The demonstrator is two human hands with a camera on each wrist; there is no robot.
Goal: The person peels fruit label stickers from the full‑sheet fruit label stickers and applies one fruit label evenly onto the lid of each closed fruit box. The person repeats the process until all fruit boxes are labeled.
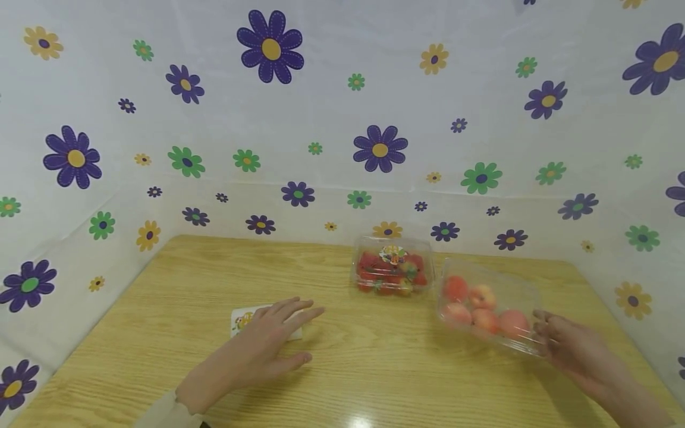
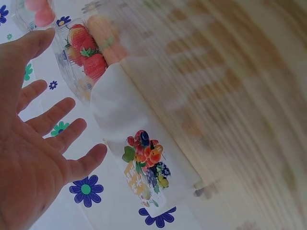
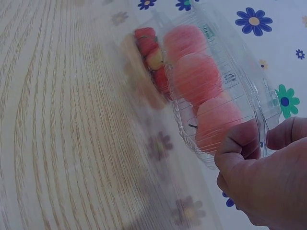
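My right hand (image 1: 580, 351) grips the near right edge of a clear plastic fruit box (image 1: 535, 294). The thumb and curled fingers pinch its rim in the right wrist view. Several peaches (image 3: 196, 79) lie inside the box, which is tilted and slightly blurred. My left hand (image 1: 262, 342) hovers with spread fingers and holds nothing. Partly hidden beneath it in the head view is a white sheet or packet (image 2: 132, 110) with a colourful fruit print; its exact kind is unclear.
A clear box of strawberries (image 1: 393, 273), with a round fruit sticker on its lid, stands at the back of the wooden table (image 1: 176, 285), left of the peaches. A white cloth (image 1: 321, 107) with printed flowers surrounds the table's back and sides.
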